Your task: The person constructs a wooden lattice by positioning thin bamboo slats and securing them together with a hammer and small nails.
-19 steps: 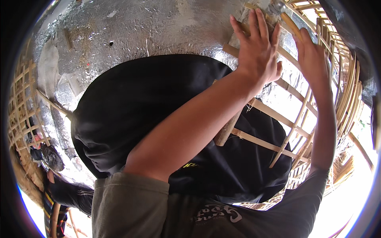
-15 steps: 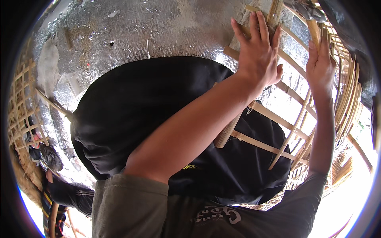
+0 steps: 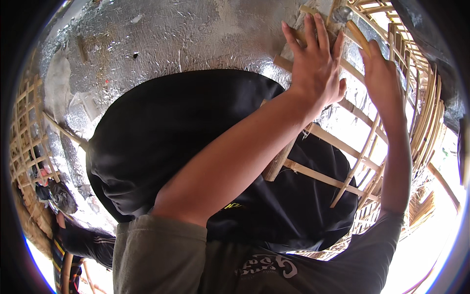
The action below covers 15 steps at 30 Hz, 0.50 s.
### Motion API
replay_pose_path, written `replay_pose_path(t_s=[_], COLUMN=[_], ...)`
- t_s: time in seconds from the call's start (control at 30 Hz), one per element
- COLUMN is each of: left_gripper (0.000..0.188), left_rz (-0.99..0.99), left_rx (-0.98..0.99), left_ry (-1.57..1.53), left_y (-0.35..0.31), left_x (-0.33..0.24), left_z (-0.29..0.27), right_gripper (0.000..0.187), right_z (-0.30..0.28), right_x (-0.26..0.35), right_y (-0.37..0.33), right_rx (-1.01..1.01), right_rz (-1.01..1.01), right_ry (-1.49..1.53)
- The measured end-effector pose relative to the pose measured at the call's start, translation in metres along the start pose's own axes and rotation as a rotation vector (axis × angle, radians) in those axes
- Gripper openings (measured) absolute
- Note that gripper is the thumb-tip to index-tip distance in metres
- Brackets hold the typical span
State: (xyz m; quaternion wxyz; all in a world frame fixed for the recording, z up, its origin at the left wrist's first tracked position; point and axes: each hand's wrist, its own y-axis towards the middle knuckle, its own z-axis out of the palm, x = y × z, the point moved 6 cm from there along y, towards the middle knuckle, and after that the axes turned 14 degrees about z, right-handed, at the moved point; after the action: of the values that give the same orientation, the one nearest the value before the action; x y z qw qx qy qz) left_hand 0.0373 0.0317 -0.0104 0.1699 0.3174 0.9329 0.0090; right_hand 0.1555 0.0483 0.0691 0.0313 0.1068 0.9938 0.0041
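Note:
My left hand (image 3: 316, 71) lies with fingers spread, pressed against the bamboo framework near the top. Under and beside it run pale bamboo slats (image 3: 338, 142), crossing over a thicker bamboo piece. My right hand (image 3: 383, 81) is closed around the wooden handle of a hammer (image 3: 359, 38). The hammer's metal head is just beyond my left fingertips, close to an upright bamboo piece (image 3: 336, 11). Whether the head touches it, I cannot tell. Any nail there is hidden or too small to see.
Wrinkled silver foil sheeting (image 3: 161, 34) spreads behind the frame. A large black cloth item (image 3: 196, 112) fills the middle, below my left forearm. Woven bamboo lattice (image 3: 27, 132) stands at left; bundled strips (image 3: 428, 127) curve at right. Another person's dark striped sleeve (image 3: 88, 242) shows lower left.
My right hand has swung the hammer leftward, bringing its head toward my left fingertips. My left hand stays nearly in place.

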Motion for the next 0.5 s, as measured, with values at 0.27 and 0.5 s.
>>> replay_pose_path(t_s=[0.27,0.5], left_gripper=[0.09,0.091], left_rz=[-0.001,-0.006], left_rx=[-0.024,-0.027], left_ry=[-0.029,-0.017], left_y=[-0.004,-0.001], left_x=[-0.002,0.001], left_z=[0.0,-0.002], right_gripper=[0.018,0.022], right_z=[-0.007,0.001], right_x=[0.006,0.004], right_y=[-0.003,0.0], right_rx=[0.095,0.081], right_rz=[0.092,0.087], right_ry=[-0.011,0.074])
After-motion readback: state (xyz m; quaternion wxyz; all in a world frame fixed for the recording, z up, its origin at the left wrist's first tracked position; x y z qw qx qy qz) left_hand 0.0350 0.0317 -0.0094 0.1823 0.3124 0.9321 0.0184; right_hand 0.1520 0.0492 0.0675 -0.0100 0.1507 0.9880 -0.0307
